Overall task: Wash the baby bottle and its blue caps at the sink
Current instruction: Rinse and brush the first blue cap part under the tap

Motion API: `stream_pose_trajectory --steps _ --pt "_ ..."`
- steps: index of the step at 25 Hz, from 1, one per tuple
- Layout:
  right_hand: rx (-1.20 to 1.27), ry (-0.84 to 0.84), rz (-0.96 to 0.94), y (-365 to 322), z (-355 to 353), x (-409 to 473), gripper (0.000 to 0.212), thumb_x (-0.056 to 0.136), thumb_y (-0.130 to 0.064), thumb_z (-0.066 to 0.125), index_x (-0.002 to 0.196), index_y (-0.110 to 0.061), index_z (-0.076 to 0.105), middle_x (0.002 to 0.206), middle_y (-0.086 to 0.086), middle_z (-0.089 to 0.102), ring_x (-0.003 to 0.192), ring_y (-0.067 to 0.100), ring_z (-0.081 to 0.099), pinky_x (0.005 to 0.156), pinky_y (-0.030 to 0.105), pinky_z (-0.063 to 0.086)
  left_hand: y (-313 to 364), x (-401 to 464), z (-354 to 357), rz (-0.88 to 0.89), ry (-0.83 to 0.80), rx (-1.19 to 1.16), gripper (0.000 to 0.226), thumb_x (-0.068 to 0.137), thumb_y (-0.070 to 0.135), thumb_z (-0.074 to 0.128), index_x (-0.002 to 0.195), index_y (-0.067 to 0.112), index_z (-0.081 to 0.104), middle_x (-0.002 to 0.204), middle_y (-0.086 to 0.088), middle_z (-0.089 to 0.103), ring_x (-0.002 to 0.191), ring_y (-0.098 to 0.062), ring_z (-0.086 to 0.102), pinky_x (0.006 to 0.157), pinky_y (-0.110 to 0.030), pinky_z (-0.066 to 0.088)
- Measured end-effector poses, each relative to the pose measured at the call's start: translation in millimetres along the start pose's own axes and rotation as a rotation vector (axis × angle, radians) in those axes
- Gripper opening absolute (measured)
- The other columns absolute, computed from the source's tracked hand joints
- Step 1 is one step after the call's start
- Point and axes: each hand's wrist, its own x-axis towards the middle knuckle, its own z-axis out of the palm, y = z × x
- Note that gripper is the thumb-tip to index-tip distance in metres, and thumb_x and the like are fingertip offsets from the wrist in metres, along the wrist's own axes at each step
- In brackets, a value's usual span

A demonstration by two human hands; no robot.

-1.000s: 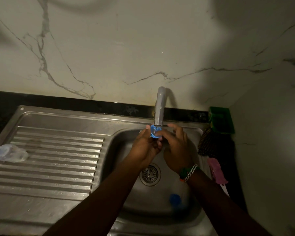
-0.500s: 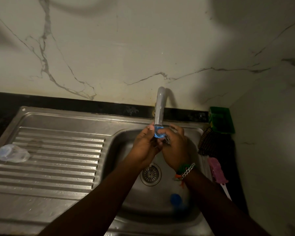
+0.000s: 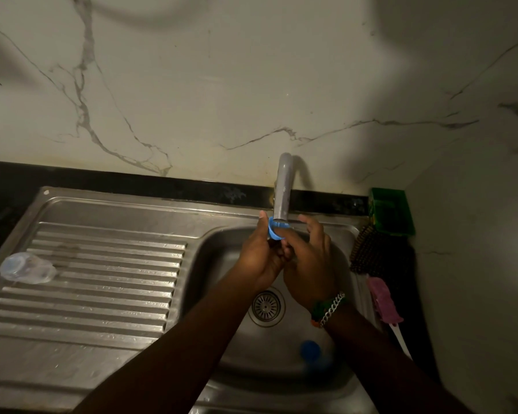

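Holding a blue cap (image 3: 275,230) under the faucet (image 3: 282,189), both hands show no readable writing.

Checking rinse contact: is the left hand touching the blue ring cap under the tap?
Touching. The head view shows the left hand gripping the blue ring cap, its thumb up along the cap's left edge, just below the tap spout.

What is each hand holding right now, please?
Left hand: grips the blue cap under the tap.
Right hand: fingers on the cap; grip unclear.
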Motion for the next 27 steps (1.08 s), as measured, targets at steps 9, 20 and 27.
stream_pose_trajectory --steps 9,20,27 --pt "-0.186 0.011 0.011 5.5 -11.5 4.0 0.061 0.09 -0.018 0.058 0.145 -0.043 0.046 0.164 0.005 0.016 0.145 0.034 0.024 0.103 0.046 0.047 9.9 -1.7 1.2 -0.038 -0.011 -0.067 0.061 0.095 0.055 0.055 0.127 0.004 0.062 0.102 -0.017 0.065 0.077 -0.016 0.059 0.069 -0.023 0.051" --pt "0.002 -0.014 0.001 -5.3 -3.2 2.9 0.06 0.09 -0.015 0.06 0.143 -0.039 0.048 0.163 0.005 0.016 0.145 0.032 0.021 0.11 0.044 0.037 10.1 -3.8 6.6 -0.02 0.013 -0.047 0.054 0.099 0.051 0.054 0.124 0.004 0.064 0.106 -0.02 0.066 0.09 -0.025 0.063 0.094 -0.035 0.052" --pt "0.03 -0.016 0.005 -1.5 -0.7 3.4 0.061 0.087 -0.011 0.059 0.141 -0.04 0.05 0.161 0.005 0.016 0.143 0.032 0.023 0.108 0.045 0.041 13.5 -6.5 6.4 -0.002 0.002 -0.055 0.052 0.102 0.046 0.053 0.133 0.005 0.059 0.102 -0.018 0.065 0.082 -0.021 0.06 0.074 -0.028 0.053"
